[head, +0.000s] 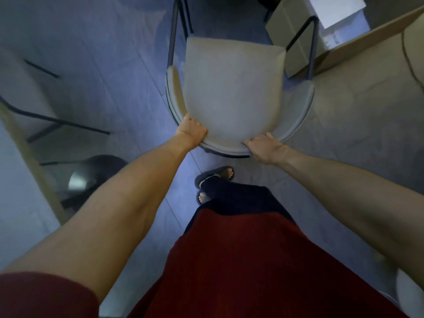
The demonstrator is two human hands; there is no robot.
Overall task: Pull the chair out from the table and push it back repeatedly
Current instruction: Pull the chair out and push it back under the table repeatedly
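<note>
A chair [231, 88] with a pale grey seat cushion, a curved backrest and dark metal legs stands on the floor in front of me, seen from above. My left hand [192, 130] grips the left part of the curved backrest. My right hand [263, 146] grips the backrest's near right part, fingers curled over the rim. A light wooden table [367, 65] lies to the right; the chair's right armrest sits beside its edge and the seat is out from under it.
My feet in dark sandals [215, 177] stand just behind the chair on the bluish tiled floor. Another dark-framed chair [52, 125] and a dark round object [91, 175] are at left. A second chair [291, 42] stands at the upper right by the table.
</note>
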